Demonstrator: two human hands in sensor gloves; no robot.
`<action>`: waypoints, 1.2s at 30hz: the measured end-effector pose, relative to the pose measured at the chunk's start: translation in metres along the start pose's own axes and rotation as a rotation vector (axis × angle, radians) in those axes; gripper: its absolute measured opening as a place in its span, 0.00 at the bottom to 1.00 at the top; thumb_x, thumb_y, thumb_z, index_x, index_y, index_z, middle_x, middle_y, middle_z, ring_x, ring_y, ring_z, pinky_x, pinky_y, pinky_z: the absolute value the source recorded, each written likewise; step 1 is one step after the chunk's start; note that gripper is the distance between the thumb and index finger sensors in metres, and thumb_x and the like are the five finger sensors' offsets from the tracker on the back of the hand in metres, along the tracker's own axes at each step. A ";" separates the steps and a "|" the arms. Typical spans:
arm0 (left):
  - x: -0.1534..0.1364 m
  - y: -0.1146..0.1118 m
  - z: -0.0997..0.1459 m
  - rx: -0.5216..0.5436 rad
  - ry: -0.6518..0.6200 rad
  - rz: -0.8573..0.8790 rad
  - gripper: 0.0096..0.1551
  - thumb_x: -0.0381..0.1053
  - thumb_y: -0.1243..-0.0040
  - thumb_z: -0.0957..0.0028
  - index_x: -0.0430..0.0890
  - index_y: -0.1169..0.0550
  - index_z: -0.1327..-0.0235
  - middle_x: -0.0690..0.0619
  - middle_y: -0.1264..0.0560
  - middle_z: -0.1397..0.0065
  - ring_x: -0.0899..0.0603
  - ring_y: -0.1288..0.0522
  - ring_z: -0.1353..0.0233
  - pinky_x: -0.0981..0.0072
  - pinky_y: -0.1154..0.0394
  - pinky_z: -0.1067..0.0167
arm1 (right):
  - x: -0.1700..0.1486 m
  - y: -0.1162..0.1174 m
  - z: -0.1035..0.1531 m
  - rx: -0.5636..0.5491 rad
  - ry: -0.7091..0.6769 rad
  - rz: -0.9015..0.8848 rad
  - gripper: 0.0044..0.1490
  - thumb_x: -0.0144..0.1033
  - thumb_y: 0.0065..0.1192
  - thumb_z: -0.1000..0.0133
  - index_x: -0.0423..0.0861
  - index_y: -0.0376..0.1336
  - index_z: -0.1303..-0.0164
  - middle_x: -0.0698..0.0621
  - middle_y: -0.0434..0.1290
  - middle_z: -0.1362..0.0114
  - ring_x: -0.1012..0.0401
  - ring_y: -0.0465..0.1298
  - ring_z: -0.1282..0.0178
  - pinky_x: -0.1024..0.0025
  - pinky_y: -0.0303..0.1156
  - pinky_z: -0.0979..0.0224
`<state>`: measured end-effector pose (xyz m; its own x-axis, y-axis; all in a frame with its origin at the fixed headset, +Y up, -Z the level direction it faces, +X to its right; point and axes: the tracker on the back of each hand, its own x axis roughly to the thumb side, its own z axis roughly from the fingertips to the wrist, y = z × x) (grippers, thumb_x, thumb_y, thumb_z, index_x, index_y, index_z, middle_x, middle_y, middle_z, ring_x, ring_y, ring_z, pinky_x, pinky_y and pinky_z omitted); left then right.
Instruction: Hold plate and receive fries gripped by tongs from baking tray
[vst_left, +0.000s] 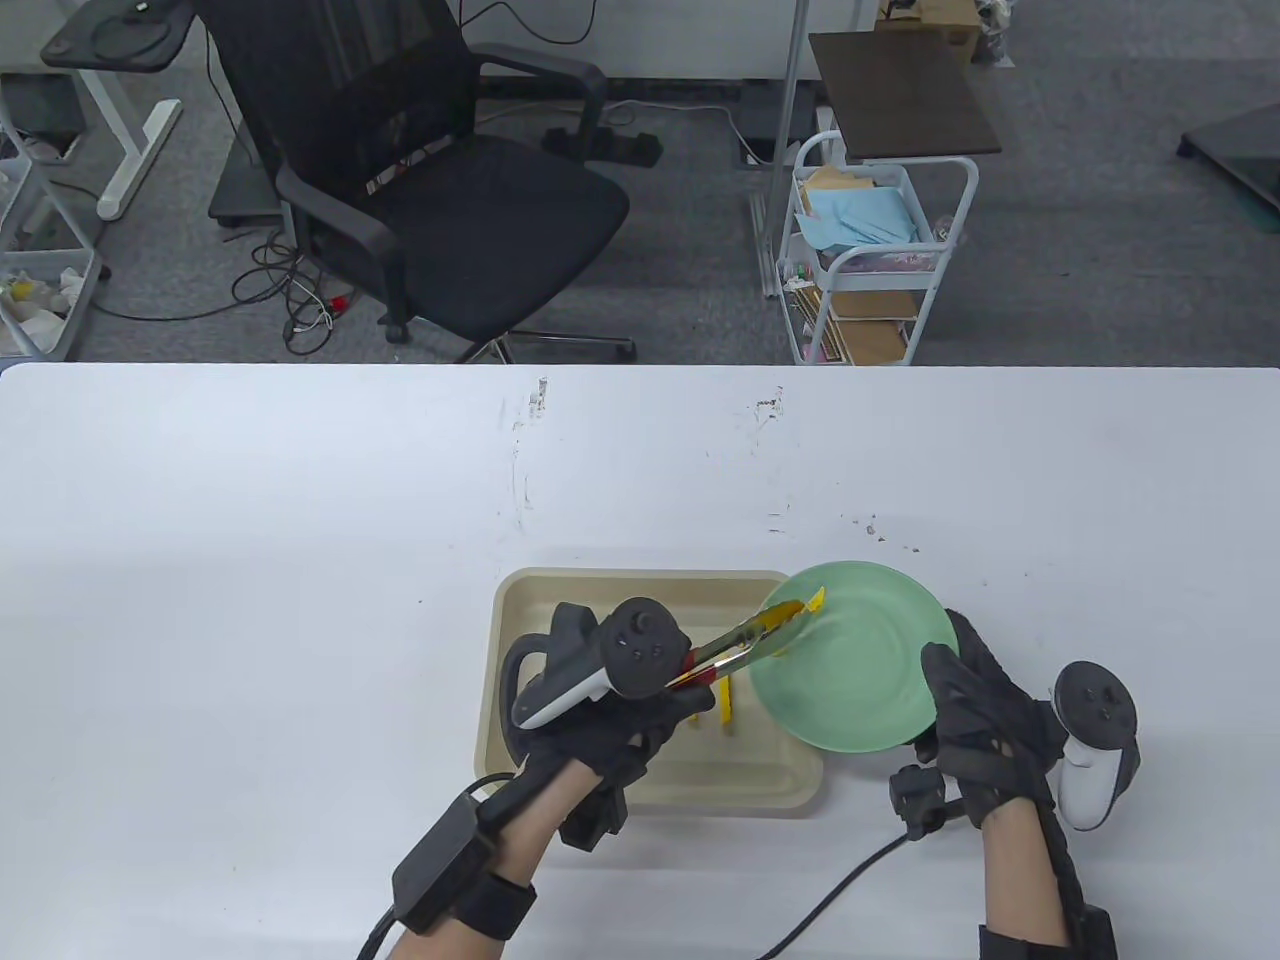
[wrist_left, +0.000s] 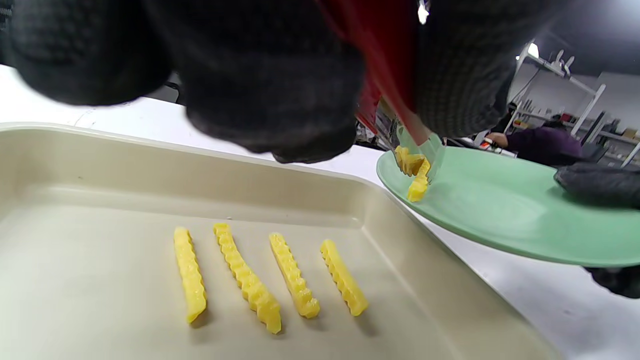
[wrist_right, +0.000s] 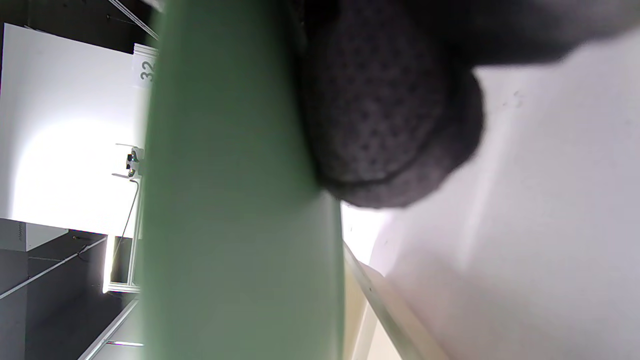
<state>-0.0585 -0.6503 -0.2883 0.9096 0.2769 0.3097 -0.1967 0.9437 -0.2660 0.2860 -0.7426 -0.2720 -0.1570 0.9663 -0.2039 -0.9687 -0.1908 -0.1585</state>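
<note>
My right hand (vst_left: 975, 715) grips the right rim of a green plate (vst_left: 860, 670) and holds it above the table, its left edge over the beige baking tray (vst_left: 525, 610). My left hand (vst_left: 600, 730) grips red-handled tongs (vst_left: 745, 640) whose tips pinch a yellow crinkle fry (vst_left: 812, 601) over the plate's left rim. In the left wrist view the fry (wrist_left: 417, 175) hangs from the tongs (wrist_left: 415, 145), touching the plate (wrist_left: 510, 210), and several fries (wrist_left: 270, 272) lie in a row in the tray (wrist_left: 100, 165). The right wrist view shows the plate's underside (wrist_right: 235, 200) and a gloved finger (wrist_right: 390, 120).
The white table (vst_left: 300, 550) stretches wide to the left and behind the tray. A black office chair (vst_left: 420, 180) and a white cart (vst_left: 870, 260) stand beyond the table's far edge. Cables trail from both wrists toward the near edge.
</note>
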 end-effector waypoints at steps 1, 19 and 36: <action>0.002 -0.001 -0.001 0.003 0.006 -0.006 0.38 0.64 0.36 0.42 0.42 0.25 0.27 0.52 0.13 0.51 0.55 0.16 0.71 0.48 0.20 0.62 | -0.001 0.000 -0.001 0.003 0.004 -0.002 0.37 0.40 0.54 0.43 0.40 0.51 0.26 0.40 0.73 0.42 0.55 0.85 0.76 0.66 0.81 0.75; -0.057 0.018 0.043 0.076 0.149 0.035 0.55 0.75 0.44 0.43 0.34 0.37 0.21 0.47 0.19 0.45 0.55 0.17 0.65 0.48 0.20 0.60 | 0.001 -0.002 0.000 -0.007 -0.003 -0.005 0.37 0.40 0.54 0.43 0.40 0.52 0.26 0.40 0.73 0.42 0.55 0.85 0.75 0.66 0.81 0.75; -0.108 -0.031 0.081 -0.099 0.280 -0.090 0.52 0.72 0.46 0.41 0.33 0.36 0.23 0.48 0.18 0.46 0.55 0.17 0.67 0.47 0.20 0.60 | -0.001 -0.006 0.001 -0.028 0.002 -0.020 0.37 0.40 0.55 0.43 0.40 0.52 0.26 0.40 0.73 0.42 0.54 0.85 0.76 0.65 0.81 0.75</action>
<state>-0.1806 -0.6950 -0.2399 0.9899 0.1195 0.0760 -0.0868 0.9360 -0.3412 0.2917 -0.7423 -0.2700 -0.1372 0.9697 -0.2020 -0.9658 -0.1762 -0.1900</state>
